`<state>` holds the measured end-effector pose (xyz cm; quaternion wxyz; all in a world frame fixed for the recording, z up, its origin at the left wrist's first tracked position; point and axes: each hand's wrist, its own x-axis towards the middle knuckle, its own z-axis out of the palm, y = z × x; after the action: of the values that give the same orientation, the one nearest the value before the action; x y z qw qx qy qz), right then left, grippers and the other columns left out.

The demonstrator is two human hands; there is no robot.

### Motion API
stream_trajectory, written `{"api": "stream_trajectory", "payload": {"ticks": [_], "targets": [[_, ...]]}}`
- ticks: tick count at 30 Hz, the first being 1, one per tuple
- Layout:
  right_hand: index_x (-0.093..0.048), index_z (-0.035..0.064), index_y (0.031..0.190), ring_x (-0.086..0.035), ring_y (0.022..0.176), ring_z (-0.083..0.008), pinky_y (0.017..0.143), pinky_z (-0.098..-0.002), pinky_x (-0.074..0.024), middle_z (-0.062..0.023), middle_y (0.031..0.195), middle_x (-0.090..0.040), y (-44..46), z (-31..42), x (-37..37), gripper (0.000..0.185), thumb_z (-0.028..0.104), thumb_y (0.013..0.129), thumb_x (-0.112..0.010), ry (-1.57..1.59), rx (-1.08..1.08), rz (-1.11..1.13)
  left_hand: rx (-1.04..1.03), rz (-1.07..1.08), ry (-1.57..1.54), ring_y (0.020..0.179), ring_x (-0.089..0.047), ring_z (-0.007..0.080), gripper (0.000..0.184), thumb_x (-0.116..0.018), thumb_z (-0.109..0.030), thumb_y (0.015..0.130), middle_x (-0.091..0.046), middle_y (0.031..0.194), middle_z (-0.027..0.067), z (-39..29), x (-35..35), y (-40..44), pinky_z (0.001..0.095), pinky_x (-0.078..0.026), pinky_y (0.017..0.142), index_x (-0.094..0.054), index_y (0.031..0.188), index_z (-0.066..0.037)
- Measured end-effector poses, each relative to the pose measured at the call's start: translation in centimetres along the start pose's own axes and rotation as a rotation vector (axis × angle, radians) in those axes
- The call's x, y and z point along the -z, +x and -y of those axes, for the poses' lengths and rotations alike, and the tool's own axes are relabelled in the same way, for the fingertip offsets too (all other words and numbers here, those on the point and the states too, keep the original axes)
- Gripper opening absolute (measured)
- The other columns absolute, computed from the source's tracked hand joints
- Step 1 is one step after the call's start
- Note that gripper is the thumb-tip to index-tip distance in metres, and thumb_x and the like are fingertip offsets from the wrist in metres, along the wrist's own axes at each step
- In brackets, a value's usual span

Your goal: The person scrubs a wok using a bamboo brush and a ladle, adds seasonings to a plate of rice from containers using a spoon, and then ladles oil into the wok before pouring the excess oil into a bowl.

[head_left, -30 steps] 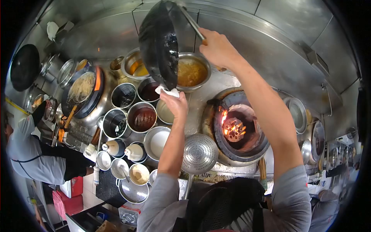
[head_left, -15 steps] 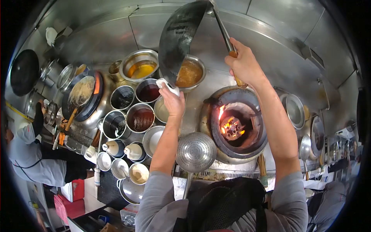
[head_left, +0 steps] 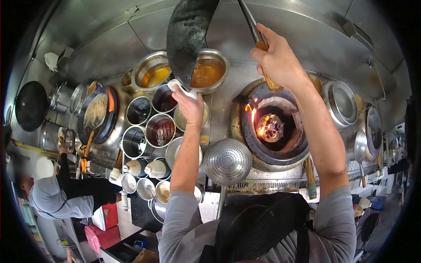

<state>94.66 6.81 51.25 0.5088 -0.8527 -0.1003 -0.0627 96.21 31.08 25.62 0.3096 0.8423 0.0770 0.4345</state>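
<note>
A dark wok (head_left: pixel 186 39) stands tilted on its side, its lower rim over a metal bowl of brown liquid (head_left: pixel 209 72). My left hand (head_left: pixel 189 104) is closed on a folded white cloth (head_left: pixel 179 87), pressed to the wok's lower edge. With my right hand (head_left: pixel 280 57) I grip the wooden handle of a ladle (head_left: pixel 251 19); its metal shaft runs up past the top of the view, so its head is hidden. Below my right hand, the round burner (head_left: pixel 269 127) is uncovered and flames show inside. Between my forearms lies a perforated strainer (head_left: pixel 227 161).
Left of my arm stand several metal pots of dark sauce (head_left: pixel 161 130), a bowl of yellow liquid (head_left: pixel 155 76) and squeeze bottles (head_left: pixel 155 168). Farther left, another wok (head_left: pixel 96 111) holds a strainer. A co-worker (head_left: pixel 61 193) stands there. A bamboo brush (head_left: pixel 309 177) lies at right.
The wok and both hands have shifted slightly up and left in view. The ladle's head has left the top edge. The co-worker at left has leaned in and reached a hand toward the pots.
</note>
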Motion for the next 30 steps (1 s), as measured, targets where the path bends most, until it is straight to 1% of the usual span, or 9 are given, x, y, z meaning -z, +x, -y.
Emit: {"api": "stream_trajectory", "payload": {"ticks": [9, 15, 17, 19, 21, 23, 25, 27, 30], "targets": [[-0.035, -0.0099, 0.152, -0.067, 0.062, -0.0213, 0.068, -0.0366, -0.0542, -0.0154, 0.073, -0.066, -0.7, 0.2, 1.1, 0.072, 0.012, 0.087, -0.058, 0.006, 0.008, -0.023, -0.049, -0.013, 0.026, 0.109, -0.053, 0.0513, 0.104, -0.083, -0.007, 0.071, -0.045, 0.121, 0.0294, 0.4, -0.5, 1.0, 0.0528, -0.048, 0.09, -0.02, 0.153, 0.005], [-0.035, -0.0097, 0.152, -0.066, 0.062, -0.0212, 0.067, -0.0361, -0.0537, -0.0142, 0.071, -0.065, -2.3, 1.4, 1.6, 0.072, 0.011, 0.087, -0.058, 0.028, 0.016, -0.048, 0.014, 0.004, 0.055, 0.118, -0.051, 0.0526, 0.102, -0.083, -0.009, 0.072, -0.045, 0.128, 0.0319, 2.7, -0.9, 2.5, 0.0526, -0.047, 0.098, -0.023, 0.153, 0.007], [-0.035, -0.0097, 0.152, -0.066, 0.062, -0.0212, 0.067, -0.0358, -0.0534, -0.0141, 0.071, -0.065, -3.1, 1.6, 1.8, 0.072, 0.011, 0.087, -0.058, 0.046, 0.038, -0.057, -0.072, 0.001, 0.047, 0.116, -0.051, 0.0537, 0.102, -0.084, -0.01, 0.072, -0.043, 0.132, 0.0333, 3.3, -0.6, 2.8, 0.0523, -0.045, 0.102, -0.023, 0.152, 0.008], [-0.036, -0.0086, 0.152, -0.064, 0.061, -0.0208, 0.067, -0.0358, -0.053, -0.0143, 0.073, -0.065, -3.9, 1.6, 1.5, 0.07, 0.01, 0.089, -0.058, 0.061, 0.036, -0.066, -0.072, 0.026, -0.007, 0.113, -0.054, 0.0508, 0.096, -0.08, -0.009, 0.076, -0.046, 0.132, 0.0323, 1.3, 0.7, 1.4, 0.0492, -0.044, 0.104, -0.022, 0.15, 0.01], [-0.039, -0.0047, 0.152, -0.062, 0.06, -0.0198, 0.067, -0.0366, -0.0525, -0.015, 0.076, -0.065, -3.8, 0.2, 0.6, 0.068, 0.01, 0.089, -0.059, 0.05, 0.077, -0.108, -0.022, 0.084, -0.391, 0.112, -0.056, 0.0412, 0.081, -0.07, -0.005, 0.08, -0.051, 0.126, 0.0274, -1.6, 2.0, -1.3, 0.0459, -0.045, 0.102, -0.025, 0.147, 0.008], [-0.036, 0.0019, 0.155, -0.059, 0.058, -0.0158, 0.062, -0.0345, -0.0514, -0.0111, 0.075, -0.063, -3.6, -1.3, -1.0, 0.066, 0.008, 0.093, -0.058, 0.028, 0.157, -0.227, 0.351, 0.229, -0.694, 0.111, -0.057, 0.0287, 0.07, -0.061, -0.002, 0.082, -0.054, 0.122, 0.0197, -6.4, 5.4, -3.9, 0.04, -0.048, 0.097, -0.029, 0.144, 0.005], [-0.033, 0.0043, 0.156, -0.058, 0.057, -0.0139, 0.058, -0.0327, -0.05, -0.0088, 0.074, -0.061, -4.3, -2.6, -2.7, 0.066, 0.006, 0.095, -0.056, 0.122, 0.115, -0.174, 0.607, 0.388, -1.02, 0.109, -0.058, 0.0188, 0.072, -0.056, 0.003, 0.083, -0.056, 0.12, 0.0089, -6.5, 6.3, -8.7, 0.0351, -0.051, 0.093, -0.031, 0.149, -0.006], [-0.025, 0.0087, 0.159, -0.053, 0.052, -0.0097, 0.047, -0.0275, -0.0452, -0.0029, 0.071, -0.054, -5.8, -3.0, -4.2, 0.065, 0.004, 0.1, -0.052, 0.239, 0.037, -0.103, 0.867, 0.453, -1.219, 0.102, -0.059, 0.0156, 0.068, -0.057, 0.003, 0.084, -0.057, 0.117, 0.005, -7.3, 7.3, -13.5, 0.0317, -0.053, 0.087, -0.034, 0.147, -0.008], [-0.025, 0.0065, 0.159, -0.051, 0.05, -0.0097, 0.043, -0.0278, -0.0437, -0.0032, 0.074, -0.054, -8.6, -5.7, -6.5, 0.066, 0.005, 0.1, -0.054, 0.335, -0.073, 0.01, 1.215, 0.595, -1.332, 0.098, -0.061, 0.0171, 0.054, -0.062, 0.001, 0.084, -0.06, 0.111, 0.005, -8.8, 8.2, -20.4, 0.0336, -0.053, 0.083, -0.045, 0.134, -0.009]]}}
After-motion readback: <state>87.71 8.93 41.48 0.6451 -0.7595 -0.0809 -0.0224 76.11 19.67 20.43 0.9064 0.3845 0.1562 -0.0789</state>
